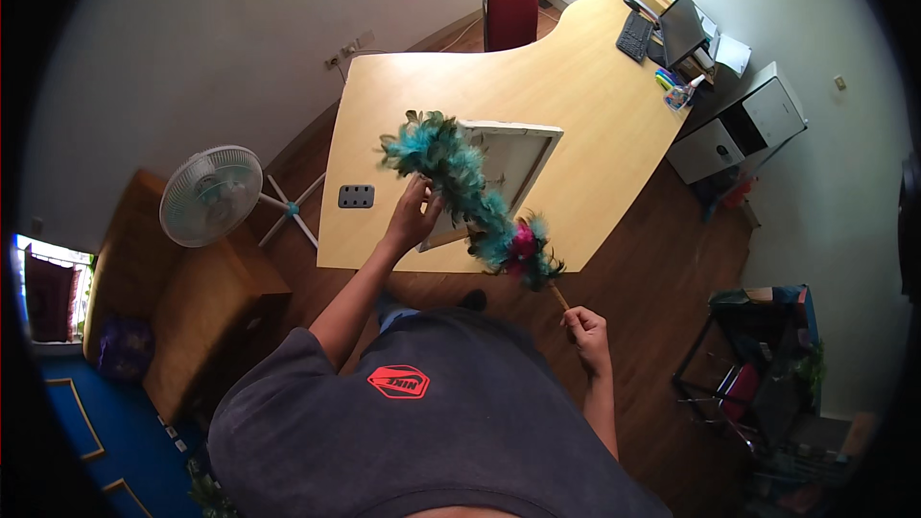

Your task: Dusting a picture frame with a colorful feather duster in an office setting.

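A feather duster (468,176) with teal and dark green feathers and a pink tuft slants across the middle of the view. My right hand (588,334) is closed around its thin rattan handle at the lower end. My left hand (416,214) is raised beside the feathers near the upper end, fingers bent; whether it pinches any feathers I cannot tell. Beneath the duster, a white-edged frame (529,129) lies on the light wooden desk (611,158), partly hidden by the feathers.
A grey plate with dark slots (356,196) lies on the desk's left part. A keyboard (634,36), a monitor (682,30) and a spray bottle (680,95) stand at the far right. A pedestal fan (211,196) is left of the desk, a red chair (511,14) behind it.
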A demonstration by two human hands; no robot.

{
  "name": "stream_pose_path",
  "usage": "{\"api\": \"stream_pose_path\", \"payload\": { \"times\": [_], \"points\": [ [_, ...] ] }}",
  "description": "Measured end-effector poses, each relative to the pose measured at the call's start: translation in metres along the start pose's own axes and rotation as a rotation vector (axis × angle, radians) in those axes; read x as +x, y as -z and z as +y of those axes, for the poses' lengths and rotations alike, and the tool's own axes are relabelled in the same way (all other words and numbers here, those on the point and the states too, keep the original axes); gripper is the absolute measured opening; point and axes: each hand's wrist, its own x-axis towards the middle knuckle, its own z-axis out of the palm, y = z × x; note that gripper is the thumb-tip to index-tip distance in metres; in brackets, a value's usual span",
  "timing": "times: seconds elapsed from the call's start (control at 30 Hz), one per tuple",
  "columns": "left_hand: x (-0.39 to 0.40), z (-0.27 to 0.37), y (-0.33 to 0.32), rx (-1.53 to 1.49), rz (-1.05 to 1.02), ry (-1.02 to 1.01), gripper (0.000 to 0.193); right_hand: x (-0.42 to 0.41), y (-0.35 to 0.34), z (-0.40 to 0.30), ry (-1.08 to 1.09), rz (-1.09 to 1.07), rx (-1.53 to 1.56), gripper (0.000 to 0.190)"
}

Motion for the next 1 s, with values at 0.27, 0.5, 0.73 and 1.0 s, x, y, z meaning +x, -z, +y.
{"api": "stream_pose_path", "payload": {
  "times": [0.27, 0.5, 0.73, 1.0],
  "points": [
    [0.068, 0.005, -0.005, 0.101, 0.004, 0.009, 0.027, 0.0, 0.008, -0.005, 0.055, 0.158, -0.012, 0.027],
    [0.118, -0.012, -0.001, 0.23, -0.135, 0.09, 0.029, -0.022, -0.006, 0.013, -0.015, 0.122, -0.097, 0.027],
    [0.139, -0.038, 0.007, 0.185, -0.205, 0.113, 0.036, -0.042, -0.026, 0.029, -0.053, 0.175, -0.005, 0.027],
    [0.109, -0.088, 0.014, -0.038, -0.164, 0.3, 0.038, -0.04, -0.036, 0.061, -0.045, 0.344, 0.037, 0.029]
  ]
}}
